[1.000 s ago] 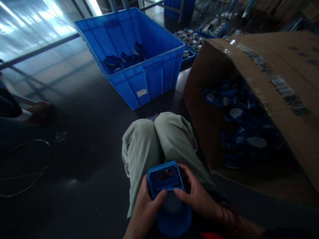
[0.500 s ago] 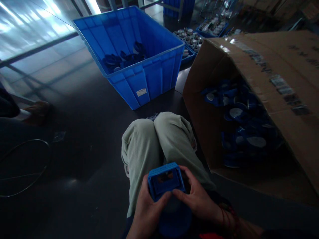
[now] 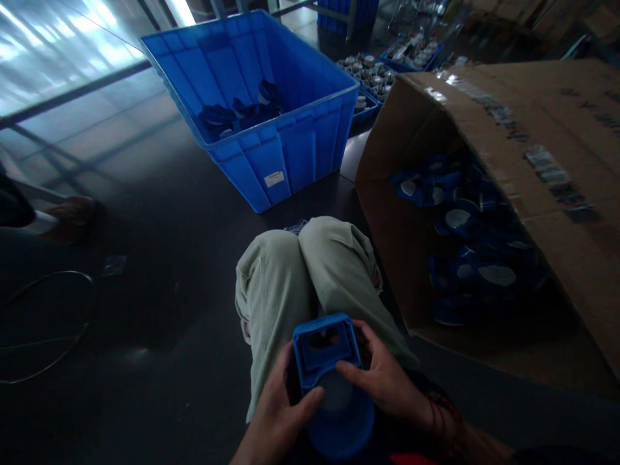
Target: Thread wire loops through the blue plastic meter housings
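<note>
A blue plastic housing [image 3: 341, 423] is held between my two hands, above my lap. It has a rectangular opening at its far end and a round part with a greyish disc nearer my body. My left hand [image 3: 285, 407] grips its left side, with the thumb near the disc's edge. On the other side, my right hand [image 3: 382, 374] is closed around the right edge, its thumb resting by the lower rim of the opening. The fingers underneath are hidden.
Ahead stands a big blue crate [image 3: 290, 155] with dark blue parts inside. On the right, an open cardboard box [image 3: 547, 148] holds several blue parts with pale discs [image 3: 498, 276]. Small trays of parts [image 3: 372, 74] lie behind. A wire ring [image 3: 87, 323] and another person's foot [image 3: 72, 216] are at left.
The blue housing has tilted, so more of its round part and disc shows. My left thumb has moved down and away from my right thumb.
</note>
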A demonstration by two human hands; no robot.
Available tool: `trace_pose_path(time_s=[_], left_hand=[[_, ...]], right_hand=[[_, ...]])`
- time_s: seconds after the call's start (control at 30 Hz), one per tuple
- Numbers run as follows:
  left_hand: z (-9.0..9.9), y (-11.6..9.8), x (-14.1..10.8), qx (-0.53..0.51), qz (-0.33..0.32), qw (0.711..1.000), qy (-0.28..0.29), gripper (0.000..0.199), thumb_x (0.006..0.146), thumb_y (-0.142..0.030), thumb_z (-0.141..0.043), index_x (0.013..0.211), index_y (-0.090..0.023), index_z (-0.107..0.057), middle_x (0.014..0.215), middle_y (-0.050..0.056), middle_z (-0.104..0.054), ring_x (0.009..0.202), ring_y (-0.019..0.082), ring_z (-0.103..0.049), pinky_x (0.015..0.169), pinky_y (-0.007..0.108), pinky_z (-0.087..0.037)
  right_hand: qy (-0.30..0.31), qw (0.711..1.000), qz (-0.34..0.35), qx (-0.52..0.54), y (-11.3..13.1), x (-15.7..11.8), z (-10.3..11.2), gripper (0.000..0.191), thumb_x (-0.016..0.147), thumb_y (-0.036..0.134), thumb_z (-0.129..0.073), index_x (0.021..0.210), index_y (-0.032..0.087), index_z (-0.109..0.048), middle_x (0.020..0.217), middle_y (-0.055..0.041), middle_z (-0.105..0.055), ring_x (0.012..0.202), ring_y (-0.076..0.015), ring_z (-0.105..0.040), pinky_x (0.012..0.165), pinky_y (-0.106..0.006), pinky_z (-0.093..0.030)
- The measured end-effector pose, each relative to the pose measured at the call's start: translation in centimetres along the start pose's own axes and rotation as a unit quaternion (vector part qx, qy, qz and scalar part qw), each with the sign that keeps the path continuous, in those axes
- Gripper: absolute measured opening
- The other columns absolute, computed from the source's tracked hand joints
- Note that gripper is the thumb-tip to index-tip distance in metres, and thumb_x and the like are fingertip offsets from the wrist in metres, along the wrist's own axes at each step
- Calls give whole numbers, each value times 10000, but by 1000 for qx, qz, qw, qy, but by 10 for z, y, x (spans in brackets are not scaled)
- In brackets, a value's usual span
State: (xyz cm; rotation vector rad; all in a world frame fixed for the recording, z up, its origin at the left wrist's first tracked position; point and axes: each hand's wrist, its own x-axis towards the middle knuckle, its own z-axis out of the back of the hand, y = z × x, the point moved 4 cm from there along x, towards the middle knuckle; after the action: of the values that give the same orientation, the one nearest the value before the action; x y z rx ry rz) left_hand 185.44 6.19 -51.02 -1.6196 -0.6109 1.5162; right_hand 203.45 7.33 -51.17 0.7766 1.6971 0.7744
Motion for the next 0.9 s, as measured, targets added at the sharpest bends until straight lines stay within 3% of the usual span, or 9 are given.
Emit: trace_pose_path(time_s=[0.23, 0.4, 0.5, 0.6, 0.73, 0.9], left_hand=[[-2, 0, -1, -107, 31, 994, 18, 641, 711, -447, -732, 1247, -185, -499, 1302, 148, -593, 1191, 343, -554, 1010, 496, -459], [0, 9, -3, -120, 33, 991, 45, 721, 743, -439, -712, 1342, -185, -400, 1422, 165, -477, 1317, 322, -434, 1105, 521, -352], [2, 12, -4, -133, 38, 989, 52, 737, 728, -436, -725, 1342, -184, -405, 1422, 164, -477, 1307, 319, -448, 1121, 522, -328], [2, 9, -3, -122, 55, 990, 34, 652, 756, -445, -696, 1302, -178, -459, 1365, 159, -541, 1253, 318, -509, 1077, 514, -392], [-1, 1, -2, -93, 30, 995, 34, 568, 791, -472, -651, 1260, -181, -519, 1319, 145, -587, 1205, 320, -552, 1016, 478, -463], [1, 7, -5, -70, 28, 997, 28, 622, 813, -459, -635, 1343, -193, -447, 1426, 130, -487, 1302, 296, -459, 1100, 459, -378]], right_hand=[[25, 1000, -11, 11, -2, -1, 1, 601, 742, 376, -727, 1243, 239, -424, 1260, -114, -595, 1187, -286, -563, 1038, -477, -438], [16, 1000, -14, 21, -4, 0, 3, 608, 729, 383, -739, 1233, 249, -425, 1246, -116, -607, 1168, -293, -577, 1026, -492, -454], [14, 1000, -13, 13, -6, 0, 4, 614, 729, 394, -739, 1237, 263, -420, 1267, -100, -596, 1189, -273, -564, 1045, -469, -443], [18, 1000, -11, 8, -6, 0, 3, 609, 743, 384, -729, 1244, 252, -410, 1286, -97, -585, 1205, -264, -553, 1057, -467, -428], [21, 999, -21, 25, -6, -1, 1, 621, 748, 365, -730, 1252, 247, -385, 1286, -109, -582, 1182, -254, -570, 1038, -449, -446], [8, 1000, -12, 23, -4, -5, 0, 603, 757, 378, -719, 1247, 244, -394, 1266, -112, -590, 1172, -255, -577, 1034, -445, -451]])
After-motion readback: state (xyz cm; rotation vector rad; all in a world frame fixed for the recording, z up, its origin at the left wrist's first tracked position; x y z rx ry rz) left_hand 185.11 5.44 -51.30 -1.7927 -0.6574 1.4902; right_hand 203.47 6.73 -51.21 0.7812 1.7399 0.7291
